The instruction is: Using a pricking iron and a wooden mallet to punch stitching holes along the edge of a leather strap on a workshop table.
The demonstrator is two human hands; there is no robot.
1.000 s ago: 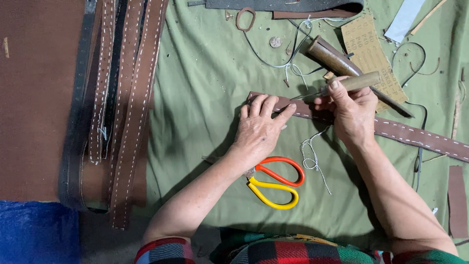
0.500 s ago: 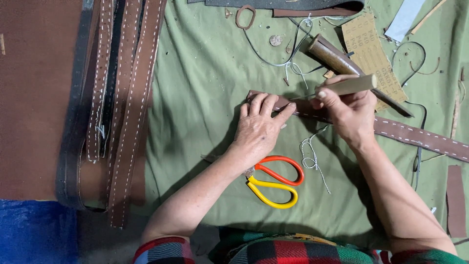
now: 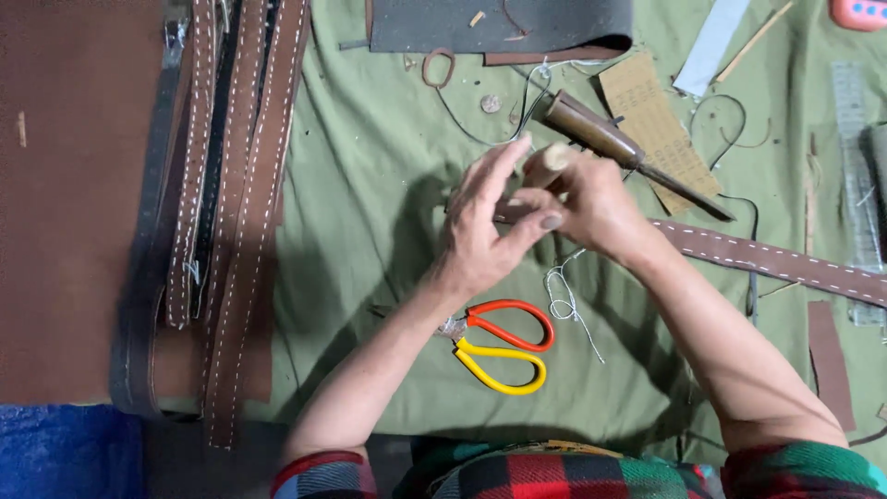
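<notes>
- Where the two hands meet above the middle of the bench, a pale wooden handle (image 3: 552,159) is held in the closed grip of the right hand (image 3: 591,205), only its blunt end showing above the knuckles.
- The handle's long axis is tilted up and away toward the far edge; whatever tip it carries is hidden inside the hands, so its kind cannot be told.
- The left hand (image 3: 482,231) is pressed against the right from the left side, fingers spread and half open, the thumb laid across the right hand's fingers; whether anything is pinched there cannot be told.
- Just under the hands lies a brown stitched leather strap (image 3: 767,259), its long axis running from the hands out toward the right edge, so the right hand is the nearer one along it.
- White thread (image 3: 562,300) trails in loops from below the hands toward the near edge.
- Beside the thread, on the near side of the left wrist, lie scissors with orange and yellow loops (image 3: 504,342).
- Beyond the hands a dark wooden-handled awl (image 3: 610,148) rests slanted across a perforated card.
- Along the left edge several stitched belts (image 3: 249,212) lie lengthwise on the green cloth (image 3: 370,185).
</notes>
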